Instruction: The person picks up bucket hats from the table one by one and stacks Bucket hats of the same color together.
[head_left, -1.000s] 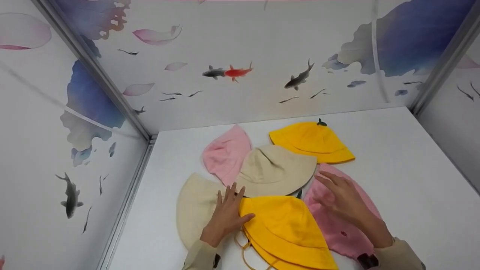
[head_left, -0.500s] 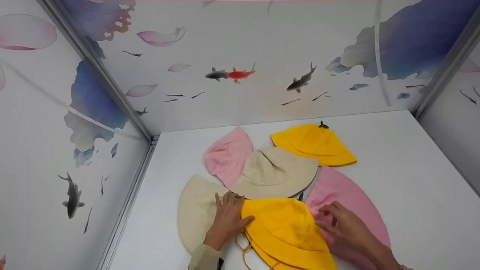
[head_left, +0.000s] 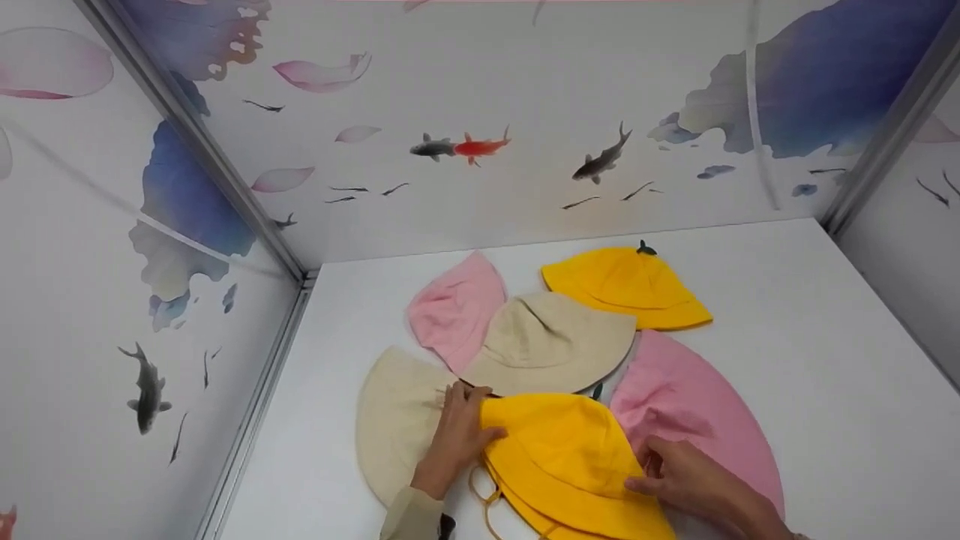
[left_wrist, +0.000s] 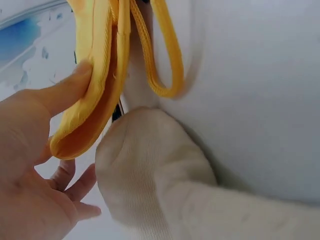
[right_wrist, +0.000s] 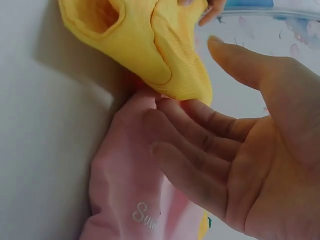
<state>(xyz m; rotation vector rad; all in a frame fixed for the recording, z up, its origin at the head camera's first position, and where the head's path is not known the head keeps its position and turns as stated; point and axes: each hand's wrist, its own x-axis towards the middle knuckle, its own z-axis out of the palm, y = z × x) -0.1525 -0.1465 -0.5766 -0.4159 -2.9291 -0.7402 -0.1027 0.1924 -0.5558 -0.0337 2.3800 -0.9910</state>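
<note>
A folded yellow bucket hat [head_left: 566, 442] lies at the front of the white table. My left hand [head_left: 452, 436] pinches its left edge; in the left wrist view the thumb presses the yellow cloth from outside, with a finger behind it. At the opposite edge is my right hand [head_left: 690, 478]. Seen in the right wrist view, its fingers touch the yellow hat's edge from below, with the thumb [right_wrist: 240, 62] apart from the cloth. A pink hat [head_left: 720, 405] lies beneath and beside the right hand, bearing embroidered lettering. Next to the left hand lies a beige hat [head_left: 394, 427].
Behind the yellow hat lies another beige hat [head_left: 559, 341], flanked by a smaller-looking pink hat [head_left: 454, 307] and a yellow hat [head_left: 630, 285] with a green leaf tip. A yellow cord [head_left: 487, 499] hangs by the front hat. Printed panels [head_left: 525, 90] enclose the table [head_left: 832, 360].
My right hand has moved down from above the pink hat to the front yellow hat's right edge. The left hand's fingers have drawn in from their spread at its left edge.
</note>
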